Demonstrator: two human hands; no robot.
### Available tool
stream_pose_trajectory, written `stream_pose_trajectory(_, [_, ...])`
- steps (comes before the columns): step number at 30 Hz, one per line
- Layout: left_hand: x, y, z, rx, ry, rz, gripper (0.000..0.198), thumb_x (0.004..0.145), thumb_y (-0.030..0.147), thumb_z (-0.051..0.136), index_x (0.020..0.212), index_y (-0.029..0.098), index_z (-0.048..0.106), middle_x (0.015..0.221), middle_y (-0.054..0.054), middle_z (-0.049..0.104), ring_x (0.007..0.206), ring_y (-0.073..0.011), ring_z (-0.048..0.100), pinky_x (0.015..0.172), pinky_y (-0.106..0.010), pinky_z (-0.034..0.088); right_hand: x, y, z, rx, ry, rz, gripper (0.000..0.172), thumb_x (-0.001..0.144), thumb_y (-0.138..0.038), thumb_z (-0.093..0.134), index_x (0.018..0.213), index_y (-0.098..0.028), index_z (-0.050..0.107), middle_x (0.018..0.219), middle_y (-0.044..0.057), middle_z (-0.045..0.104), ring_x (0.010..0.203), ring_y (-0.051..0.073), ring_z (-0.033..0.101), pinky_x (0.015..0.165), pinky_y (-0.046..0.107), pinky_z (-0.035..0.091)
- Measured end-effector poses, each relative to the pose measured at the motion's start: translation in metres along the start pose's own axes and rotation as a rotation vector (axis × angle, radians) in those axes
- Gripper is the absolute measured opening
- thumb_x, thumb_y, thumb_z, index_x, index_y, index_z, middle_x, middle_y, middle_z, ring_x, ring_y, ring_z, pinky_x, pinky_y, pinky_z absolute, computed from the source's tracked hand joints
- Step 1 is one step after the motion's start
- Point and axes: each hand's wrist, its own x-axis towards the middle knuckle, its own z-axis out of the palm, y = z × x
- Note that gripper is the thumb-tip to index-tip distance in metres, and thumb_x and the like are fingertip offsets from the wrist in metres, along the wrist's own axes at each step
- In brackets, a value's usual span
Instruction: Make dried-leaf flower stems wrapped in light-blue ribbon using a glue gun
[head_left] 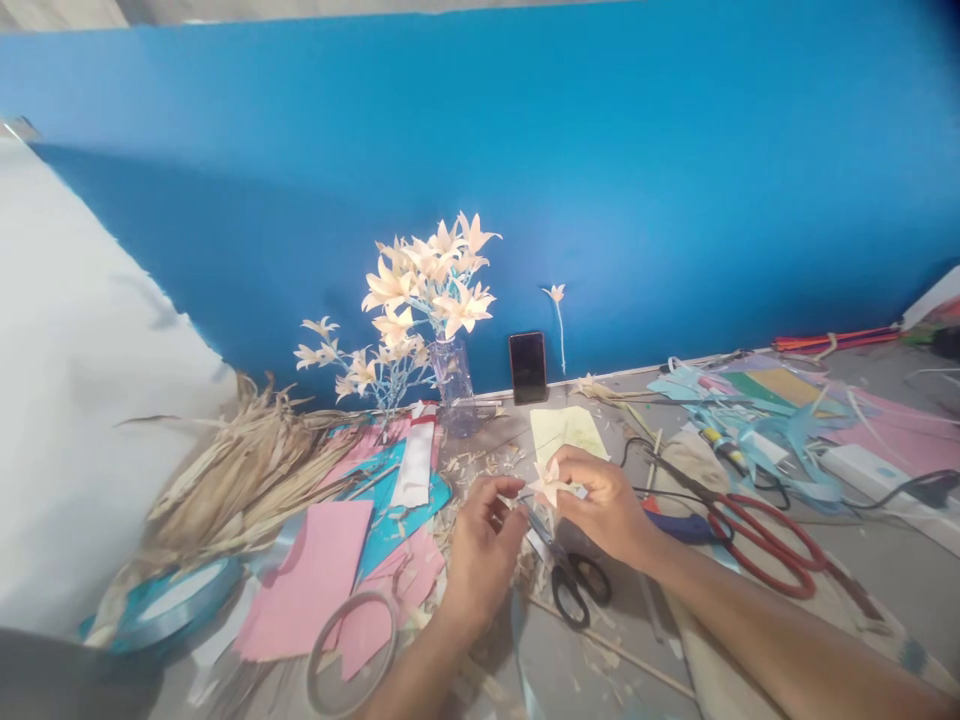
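while the right hand point(606, 500) is pinching a pale flower point(551, 483) in its grip, the bloom facing leftward between the hands, the left hand point(486, 545) is curving just beside it, grip loosely parted; both are angling inward over the desk point(622, 622), black-handled scissors point(559, 578) lying below

A handicraft workspace, though home or small workshop cannot be told; the grey surface point(900, 375) against a blue wall point(712, 180) is strewn with pale shavings point(480, 460); a bundle of dried leaves point(225, 470) lies at the left, with pink sheets point(307, 580) nearer; red-handled scissors point(721, 502) and tangled light-blue ribbons point(795, 455) lie at the right; handmade-looking flowers point(431, 262) fill a clear vase point(454, 380) at the far side, and the right hand point(604, 503) holds a single matching bloom point(551, 484) among the clutter
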Motion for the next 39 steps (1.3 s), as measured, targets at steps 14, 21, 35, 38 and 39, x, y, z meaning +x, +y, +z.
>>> stream_pose_trajectory(14, [0.002, -0.006, -0.001, 0.224, -0.125, 0.107, 0.014, 0.083, 0.017, 0.053, 0.078, 0.019, 0.066, 0.078, -0.001, 0.062, 0.071, -0.0151, 0.055, 0.064, -0.027, 0.038, 0.008, -0.007, -0.005, 0.313, 0.053, 0.293, 0.034, 0.082, -0.039, 0.072, 0.063, -0.018, 0.054, 0.068, -0.002, 0.044, 0.064, 0.013, 0.042, 0.057, 0.025, 0.036])
stream_pose_trajectory(21, [-0.001, 0.001, 0.005, -0.083, -0.157, -0.126, 0.013, 0.083, 0.025, 0.057, 0.072, 0.018, 0.059, 0.057, 0.004, 0.052, 0.051, -0.0100, 0.043, 0.050, -0.023, 0.032, 0.006, -0.002, -0.006, 0.298, -0.054, 0.485, 0.029, 0.077, -0.040, 0.074, 0.094, -0.017, 0.070, 0.082, 0.002, 0.064, 0.076, 0.017, 0.058, 0.069, 0.028, 0.047])
stream_pose_trajectory(35, [0.008, -0.025, 0.004, -0.435, -0.015, -0.299, 0.043, 0.066, 0.054, 0.080, 0.077, 0.018, 0.060, 0.047, 0.008, 0.045, 0.042, -0.0062, 0.038, 0.044, -0.018, 0.028, 0.001, 0.000, 0.011, 0.326, -0.242, 0.574, 0.013, 0.072, -0.025, 0.072, 0.080, -0.015, 0.069, 0.071, -0.001, 0.063, 0.066, 0.013, 0.052, 0.063, 0.025, 0.038])
stream_pose_trajectory(38, [0.011, -0.031, 0.004, -0.417, -0.046, -0.302, 0.048, 0.064, 0.058, 0.080, 0.082, 0.018, 0.063, 0.046, 0.007, 0.046, 0.041, -0.0073, 0.039, 0.043, -0.019, 0.029, 0.002, -0.001, 0.013, 0.349, -0.221, 0.591, 0.010, 0.071, -0.024, 0.071, 0.074, -0.015, 0.068, 0.065, -0.002, 0.059, 0.062, 0.011, 0.048, 0.060, 0.024, 0.035])
stream_pose_trajectory(39, [0.012, -0.031, 0.004, -0.403, -0.037, -0.296, 0.050, 0.064, 0.059, 0.080, 0.087, 0.018, 0.064, 0.046, 0.007, 0.047, 0.041, -0.0079, 0.040, 0.042, -0.019, 0.029, 0.003, -0.001, 0.013, 0.348, -0.194, 0.590, 0.010, 0.071, -0.024, 0.071, 0.073, -0.015, 0.067, 0.063, -0.003, 0.057, 0.060, 0.011, 0.046, 0.058, 0.024, 0.034])
